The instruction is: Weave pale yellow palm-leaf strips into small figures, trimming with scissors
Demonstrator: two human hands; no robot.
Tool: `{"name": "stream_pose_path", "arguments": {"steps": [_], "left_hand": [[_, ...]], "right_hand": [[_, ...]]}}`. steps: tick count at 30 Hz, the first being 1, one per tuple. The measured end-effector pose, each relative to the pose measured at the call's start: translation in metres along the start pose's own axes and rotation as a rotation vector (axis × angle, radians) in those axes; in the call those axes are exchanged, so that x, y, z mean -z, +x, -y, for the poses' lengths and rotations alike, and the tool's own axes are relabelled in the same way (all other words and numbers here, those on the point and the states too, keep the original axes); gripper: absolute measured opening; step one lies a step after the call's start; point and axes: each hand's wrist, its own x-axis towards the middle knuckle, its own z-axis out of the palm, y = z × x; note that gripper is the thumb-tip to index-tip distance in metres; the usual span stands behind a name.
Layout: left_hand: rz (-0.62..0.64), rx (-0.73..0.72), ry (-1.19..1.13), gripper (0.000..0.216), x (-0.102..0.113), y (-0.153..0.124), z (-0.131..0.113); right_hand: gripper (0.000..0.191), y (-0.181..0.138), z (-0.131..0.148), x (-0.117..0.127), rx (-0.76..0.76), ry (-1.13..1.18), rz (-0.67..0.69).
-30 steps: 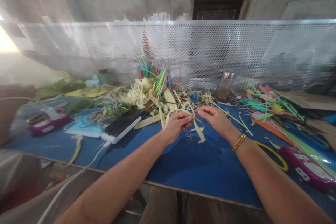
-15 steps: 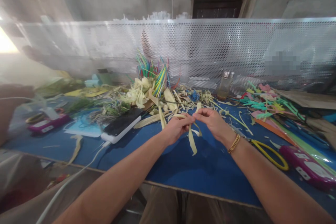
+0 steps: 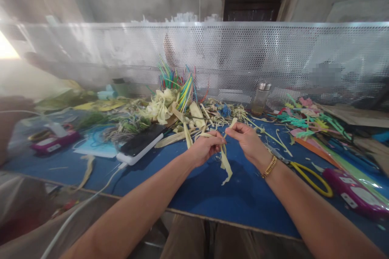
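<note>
- Two bare hands meet above the middle of the blue table [image 3: 243, 198], back from its front edge, with a pale husk strip [image 3: 225, 166] between them.
- Left hand [image 3: 208, 147]: thumb and fingers pinched narrowly on the strip. Its long axis runs nearly upright below the fingers, the ragged free end pointing down and slightly toward the front edge.
- Right hand [image 3: 244, 137]: fingertips closed on a pale, flat piece whose short end points up and away; whether both ends are one strip, I cannot tell. The strip looks thin, papery and creased.
- Scissors [image 3: 327, 193] with smooth yellow loop handles lie beside the right forearm, near a rounded, glossy purple device [image 3: 357, 192].
- Left of the hands, a flat black-and-white slab [image 3: 141, 145] lies slantwise.
- Toward the far edge: a tangled, curling husk pile [image 3: 197, 115] and a clear bottle [image 3: 260, 99], metal-capped, upright.
- Beyond: a perforated metal screen [image 3: 240, 56].
</note>
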Motion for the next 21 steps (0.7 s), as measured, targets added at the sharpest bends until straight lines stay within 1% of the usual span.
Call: {"name": "stream_pose_path", "arguments": {"steps": [4,6,8,11,13,15,17,18,19,20,21], "left_hand": [[0.047,-0.014,-0.081,0.018,0.000,-0.002,-0.001],[0.063,-0.028,-0.114,0.026,0.001,-0.002,-0.001],[0.043,-0.051,-0.120,0.032,0.002,-0.001,0.000],[0.007,-0.074,-0.078,0.029,0.006,0.002,0.002],[-0.003,-0.070,-0.030,0.027,0.008,0.005,0.003],[-0.020,-0.071,0.017,0.027,0.010,0.006,0.004],[-0.035,-0.071,0.072,0.028,0.011,0.006,0.004],[-0.034,-0.068,0.101,0.028,0.011,0.006,0.005],[-0.026,-0.062,0.128,0.028,0.011,0.005,0.005],[-0.013,-0.054,0.150,0.028,0.010,0.005,0.005],[0.002,-0.043,0.168,0.027,0.010,0.004,0.005]], "right_hand": [[0.034,0.002,0.001,0.005,-0.015,0.024,-0.020],[0.033,0.004,0.001,0.007,-0.010,0.047,-0.044],[0.033,0.004,0.001,0.009,-0.007,0.056,-0.057],[0.033,0.004,0.003,0.011,-0.020,0.008,-0.060],[0.037,0.003,0.006,0.015,-0.029,-0.120,-0.099],[0.045,0.002,0.012,0.021,0.009,-0.324,-0.187],[0.049,0.001,0.018,0.026,0.123,-0.519,-0.280],[0.046,0.001,0.021,0.027,0.193,-0.585,-0.296],[0.042,0.001,0.022,0.028,0.252,-0.626,-0.276],[0.036,0.001,0.023,0.028,0.292,-0.644,-0.222],[0.029,0.001,0.022,0.026,0.305,-0.643,-0.135]]}}
